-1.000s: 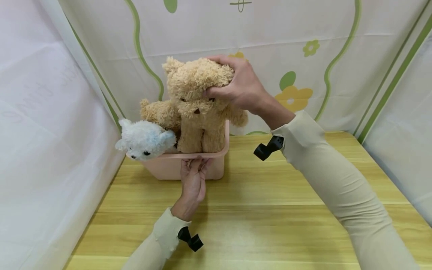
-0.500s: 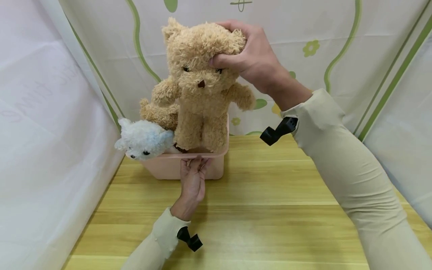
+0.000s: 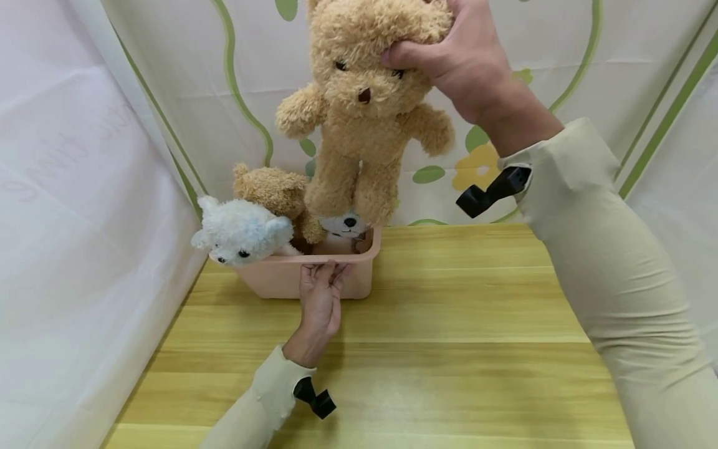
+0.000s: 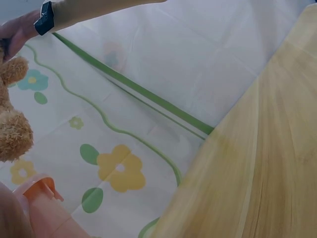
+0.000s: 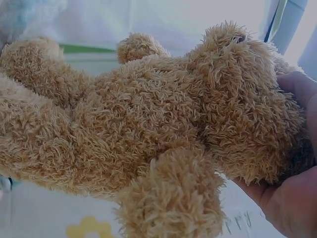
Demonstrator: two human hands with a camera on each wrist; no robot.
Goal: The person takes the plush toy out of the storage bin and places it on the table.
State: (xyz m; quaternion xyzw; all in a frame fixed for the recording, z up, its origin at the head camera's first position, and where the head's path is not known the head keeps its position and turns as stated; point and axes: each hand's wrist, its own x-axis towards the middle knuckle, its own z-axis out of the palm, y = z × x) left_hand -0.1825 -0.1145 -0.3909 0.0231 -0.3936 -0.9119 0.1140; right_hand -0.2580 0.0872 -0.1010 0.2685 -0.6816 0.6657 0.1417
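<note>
In the head view my right hand (image 3: 473,65) grips a tan teddy bear (image 3: 361,128) by its head, thumb across the forehead. The bear hangs upright with its feet above a pink plastic bin (image 3: 269,280). Up close in the right wrist view, the bear's fur (image 5: 143,114) fills the middle and the hand wraps its head at the right. My left hand (image 3: 321,305) holds the bin's front rim. Inside the bin sit a pale blue-white plush toy (image 3: 241,227), leaning over the left rim, a brown plush toy (image 3: 275,190), and a partly hidden white-faced plush toy (image 3: 344,224).
The bin stands on a wood-grain table (image 3: 460,324) near the back edge. Behind it hangs a white cloth (image 3: 426,37) printed with flowers and green lines. White cloth also covers both sides. A black device (image 3: 493,190) is strapped at each wrist.
My right hand has raised the teddy bear up and to the right, lifting its feet out of the bin. This uncovers the white-faced plush toy. My left hand stays at the rim.
</note>
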